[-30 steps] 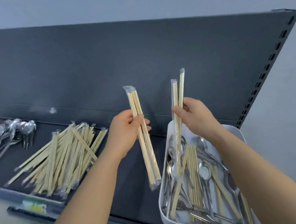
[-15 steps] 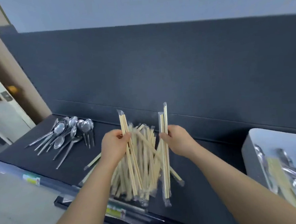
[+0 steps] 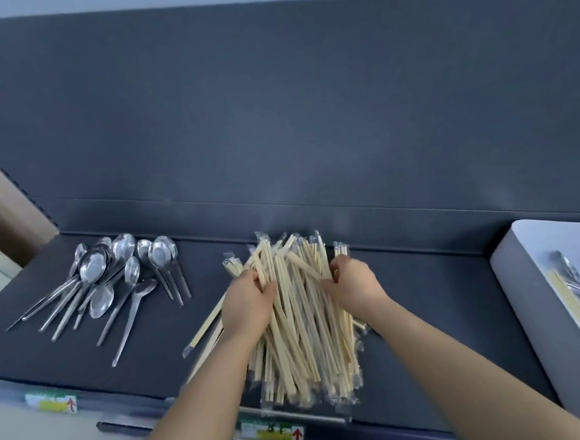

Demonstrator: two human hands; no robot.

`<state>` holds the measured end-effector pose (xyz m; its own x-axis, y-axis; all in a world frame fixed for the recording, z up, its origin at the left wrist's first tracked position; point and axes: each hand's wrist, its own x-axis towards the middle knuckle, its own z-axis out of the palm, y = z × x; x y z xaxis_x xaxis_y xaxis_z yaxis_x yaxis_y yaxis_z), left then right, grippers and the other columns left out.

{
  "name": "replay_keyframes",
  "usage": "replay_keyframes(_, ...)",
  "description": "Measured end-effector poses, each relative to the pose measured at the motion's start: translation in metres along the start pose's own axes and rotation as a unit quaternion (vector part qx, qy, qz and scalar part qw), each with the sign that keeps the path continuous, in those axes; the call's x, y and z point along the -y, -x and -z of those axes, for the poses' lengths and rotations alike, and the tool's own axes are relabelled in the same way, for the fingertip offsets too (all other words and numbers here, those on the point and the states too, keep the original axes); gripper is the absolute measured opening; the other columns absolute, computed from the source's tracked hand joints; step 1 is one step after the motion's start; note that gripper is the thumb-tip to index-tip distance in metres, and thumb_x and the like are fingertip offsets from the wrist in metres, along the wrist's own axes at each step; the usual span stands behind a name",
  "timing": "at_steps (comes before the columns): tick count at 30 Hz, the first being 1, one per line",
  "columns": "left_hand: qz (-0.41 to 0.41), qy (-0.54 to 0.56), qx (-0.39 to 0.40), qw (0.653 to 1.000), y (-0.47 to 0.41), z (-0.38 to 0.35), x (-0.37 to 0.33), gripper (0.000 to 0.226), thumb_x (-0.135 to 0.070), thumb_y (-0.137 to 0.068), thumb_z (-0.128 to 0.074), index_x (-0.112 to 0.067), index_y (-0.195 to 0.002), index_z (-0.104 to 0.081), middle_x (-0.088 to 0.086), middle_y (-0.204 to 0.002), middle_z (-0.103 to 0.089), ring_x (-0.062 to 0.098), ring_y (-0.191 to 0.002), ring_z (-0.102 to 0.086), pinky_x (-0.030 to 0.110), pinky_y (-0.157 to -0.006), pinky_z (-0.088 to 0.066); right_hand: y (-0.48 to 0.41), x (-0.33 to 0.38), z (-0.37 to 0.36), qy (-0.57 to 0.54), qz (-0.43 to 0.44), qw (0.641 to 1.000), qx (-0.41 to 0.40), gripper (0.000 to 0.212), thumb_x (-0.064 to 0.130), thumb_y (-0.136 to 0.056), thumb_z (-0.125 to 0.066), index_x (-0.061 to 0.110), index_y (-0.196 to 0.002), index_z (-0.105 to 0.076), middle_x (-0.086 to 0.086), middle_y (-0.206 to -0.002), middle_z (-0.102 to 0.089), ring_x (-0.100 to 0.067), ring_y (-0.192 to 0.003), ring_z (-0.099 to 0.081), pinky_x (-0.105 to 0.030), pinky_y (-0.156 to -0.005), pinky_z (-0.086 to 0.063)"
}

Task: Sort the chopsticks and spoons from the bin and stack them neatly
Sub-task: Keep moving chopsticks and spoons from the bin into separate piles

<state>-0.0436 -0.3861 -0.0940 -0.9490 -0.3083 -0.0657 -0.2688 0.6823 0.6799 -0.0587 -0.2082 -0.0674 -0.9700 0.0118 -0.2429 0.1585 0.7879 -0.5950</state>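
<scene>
Both hands sit on a loose heap of pale wooden chopsticks in clear plastic sleeves (image 3: pixel 303 325), which lies on the matte dark grey shelf (image 3: pixel 424 296) directly under and between them. The left hand (image 3: pixel 248 307) rests on the heap's left flank with fingers curled, pinching a few of the thin, straight sticks between thumb and fingertips. The right hand (image 3: pixel 353 287) presses the right flank, its fingers bent around the sticks near their far ends. The sticks are slender and square-edged, mostly running away from the person, though several cross at angles and a couple splay out to the left of the left hand. Their crinkled wrappers catch the light at the near and far ends.

Well to the left of the left hand lies a cluster of shiny stainless-steel spoons (image 3: pixel 114 283), with smooth oval bowls toward the back panel and long narrow handles fanning toward the person, some overlapping.

Far to the right of the right hand stands a white plastic bin with rounded corners (image 3: pixel 525 272), cut off by the frame edge. Inside it, more metal cutlery and a few pale chopsticks show, blurred.

Along the shelf's front edge run green-and-yellow label strips with red arrows (image 3: pixel 272 434), just below the forearms.
</scene>
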Motion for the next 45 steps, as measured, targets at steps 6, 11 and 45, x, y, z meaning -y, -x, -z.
replay_keyframes(6, -0.028, -0.073, 0.006, 0.997, 0.003, 0.002, 0.003, 0.034, -0.041, -0.091, -0.056, -0.011, -0.105, -0.050, 0.008, -0.102, -0.053, 0.023, -0.073, -0.057, 0.030, -0.054, -0.038, 0.010, -0.003, -0.002, 0.136, 0.007, 0.991, -0.017, 0.043, 0.043, -0.095, -0.048, 0.007, -0.119, -0.047, -0.010, -0.112, -0.055, -0.026, -0.082, -0.060, -0.030, -0.062, -0.046)
replay_keyframes(11, -0.050, -0.143, 0.016, 0.988, 0.014, 0.005, 0.001, 0.046, -0.043, -0.093, -0.051, -0.009, -0.123, -0.047, 0.011, -0.116, -0.050, 0.027, -0.097, -0.057, 0.036, -0.077, -0.049, 0.019, -0.008, -0.004, 0.162, 0.003, 0.986, -0.021, 0.038, 0.040, -0.096, -0.045, 0.006, -0.113, -0.047, -0.011, -0.112, -0.054, -0.024, -0.075, -0.056, -0.031, -0.060, -0.047)
replay_keyframes(45, -0.259, -0.111, 0.297, 0.912, 0.162, -0.258, -0.338, 0.044, -0.035, -0.085, -0.069, -0.010, -0.118, -0.058, 0.007, -0.111, -0.062, 0.024, -0.101, -0.060, 0.036, -0.088, -0.050, 0.090, -0.346, 0.284, 0.156, -0.087, 0.984, -0.014, 0.027, 0.018, -0.086, -0.058, 0.020, -0.069, -0.037, 0.002, -0.073, -0.045, -0.026, -0.079, -0.047, -0.024, -0.054, -0.031)
